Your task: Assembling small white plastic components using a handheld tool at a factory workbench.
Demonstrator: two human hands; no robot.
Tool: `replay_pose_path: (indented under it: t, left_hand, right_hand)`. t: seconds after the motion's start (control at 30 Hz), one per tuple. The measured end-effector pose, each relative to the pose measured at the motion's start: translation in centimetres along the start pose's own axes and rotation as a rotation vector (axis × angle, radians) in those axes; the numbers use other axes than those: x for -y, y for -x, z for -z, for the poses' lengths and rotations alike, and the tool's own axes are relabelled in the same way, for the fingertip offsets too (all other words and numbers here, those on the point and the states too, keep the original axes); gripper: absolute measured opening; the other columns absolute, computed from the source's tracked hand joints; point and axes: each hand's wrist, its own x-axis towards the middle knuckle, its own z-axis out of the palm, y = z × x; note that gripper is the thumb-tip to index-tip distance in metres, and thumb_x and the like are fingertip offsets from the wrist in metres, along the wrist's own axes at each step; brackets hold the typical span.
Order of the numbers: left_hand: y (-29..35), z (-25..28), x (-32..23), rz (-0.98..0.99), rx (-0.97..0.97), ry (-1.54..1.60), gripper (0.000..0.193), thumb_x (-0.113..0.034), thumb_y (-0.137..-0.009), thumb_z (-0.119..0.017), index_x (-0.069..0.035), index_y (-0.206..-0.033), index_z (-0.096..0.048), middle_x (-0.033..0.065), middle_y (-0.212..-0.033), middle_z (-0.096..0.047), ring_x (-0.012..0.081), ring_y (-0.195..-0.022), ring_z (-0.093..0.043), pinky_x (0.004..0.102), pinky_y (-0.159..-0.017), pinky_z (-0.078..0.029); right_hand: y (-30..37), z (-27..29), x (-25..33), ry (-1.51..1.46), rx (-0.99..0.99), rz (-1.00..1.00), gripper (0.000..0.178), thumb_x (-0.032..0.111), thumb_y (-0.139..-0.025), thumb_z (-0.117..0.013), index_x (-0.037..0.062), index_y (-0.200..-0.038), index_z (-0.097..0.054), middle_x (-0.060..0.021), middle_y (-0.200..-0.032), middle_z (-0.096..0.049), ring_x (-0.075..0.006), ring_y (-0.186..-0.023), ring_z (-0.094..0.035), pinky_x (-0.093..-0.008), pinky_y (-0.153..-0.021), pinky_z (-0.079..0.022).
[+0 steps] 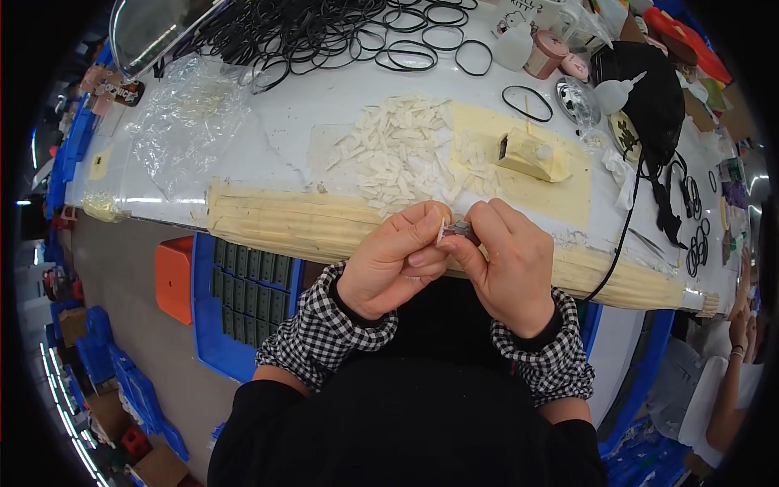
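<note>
Right hand [517, 264] grips grey piece [460, 230] pointing left, left hand [395, 258] a white strip [441, 231] crosswise.

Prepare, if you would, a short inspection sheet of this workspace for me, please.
Surface: white tabletop, front edge wrapped in yellowish tape.
Job's things: small white piece and small grey piece in hand; off-white strips heaped ahead.
Clutter: heaped black loops, crumpled clear plastic film.
Hands: left hand pinches the white piece, right hand the grey one.
Cables: thin black cord over the front edge, right.
Surroundings: orange stool, blue crate of dark green blocks; another person's arm far right.
</note>
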Motion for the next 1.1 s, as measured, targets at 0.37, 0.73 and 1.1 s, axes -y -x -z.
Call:
replay_pose_path:
  t: [0.37, 0.73, 1.1]
  left_hand:
    - [0.1, -0.17, -0.15, 0.005, -0.008, 0.009, 0.019, -0.024, -0.099, -0.047, -0.006, -0.092, -0.05, -0.0022, -0.079, -0.049, 0.0008, -0.057, -0.034, 0.0164, -0.051, -0.03]
    - [0.08, -0.46, -0.12, 0.01, -0.039, 0.027, 0.021, -0.025, -0.099, -0.047, -0.007, -0.089, -0.048, -0.0033, -0.075, -0.046, 0.0007, -0.056, -0.033, 0.0164, -0.051, -0.03]
    - [0.11, -0.48, -0.09, 0.031, -0.038, 0.042, 0.021, -0.025, -0.1, -0.046, -0.006, -0.089, -0.048, -0.0037, -0.073, -0.044, 0.0012, -0.056, -0.032, 0.017, -0.051, -0.03]
  right_hand:
    - [0.09, 0.12, -0.09, -0.029, 0.051, -0.003, 0.032, 0.039, -0.082, -0.065, 0.01, -0.075, -0.053, -0.0041, -0.062, -0.046, -0.022, -0.053, -0.052, -0.0331, -0.046, -0.041]
    - [0.05, 0.15, 0.03, -0.005, 0.035, -0.002, 0.033, 0.04, -0.081, -0.065, 0.0102, -0.075, -0.053, -0.0038, -0.063, -0.046, -0.0214, -0.054, -0.052, -0.0327, -0.048, -0.041]
    - [0.13, 0.14, 0.01, -0.029, 0.062, -0.012, 0.033, 0.039, -0.081, -0.065, 0.0097, -0.075, -0.052, -0.0042, -0.063, -0.046, -0.0218, -0.054, -0.052, -0.033, -0.048, -0.041]
